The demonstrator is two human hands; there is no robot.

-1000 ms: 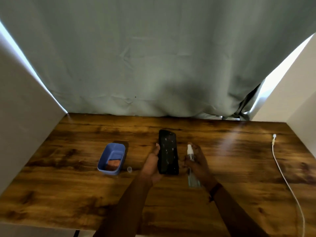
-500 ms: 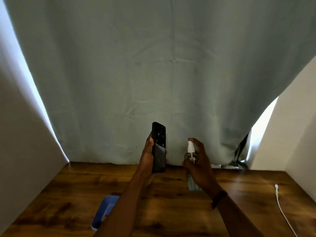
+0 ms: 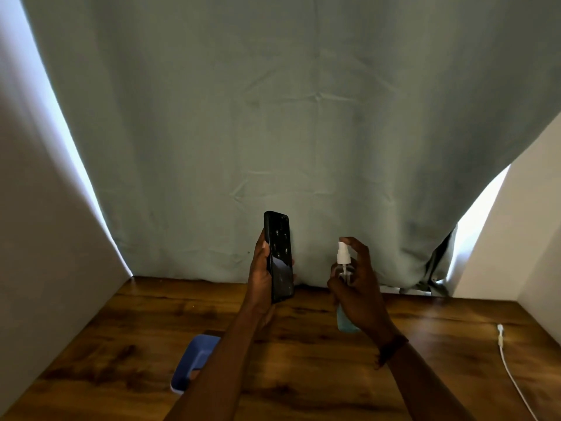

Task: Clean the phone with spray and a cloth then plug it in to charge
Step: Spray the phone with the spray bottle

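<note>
Starting at the hands, we see the left hand (image 3: 261,278) curled round the lower half of a black phone (image 3: 280,256). The thumb lies along the phone's left edge and fingertips show at its right edge. The phone is held upright in the air, its dark screen facing us, and we make out small spots on the glass.

To the right of the phone and apart from it, the right hand (image 3: 359,296) wraps round a small clear spray bottle (image 3: 344,259). The index finger (image 3: 352,240) rests on top of the bottle's white nozzle, which stands level with the phone's middle. Bluish liquid shows in the bottle's base below the palm. A dark band (image 3: 391,349) circles the right wrist.

Below the phone and to its left, a blue tray (image 3: 194,360) sits on the wooden counter (image 3: 303,375). The left forearm covers part of it, so we cannot tell what it holds. Well to the right of the phone and lower, a white charging cable (image 3: 510,369) lies on the counter with its plug end free.

Behind the phone hangs a grey-green curtain (image 3: 273,117), with white panels (image 3: 45,238) standing off to either side.
</note>
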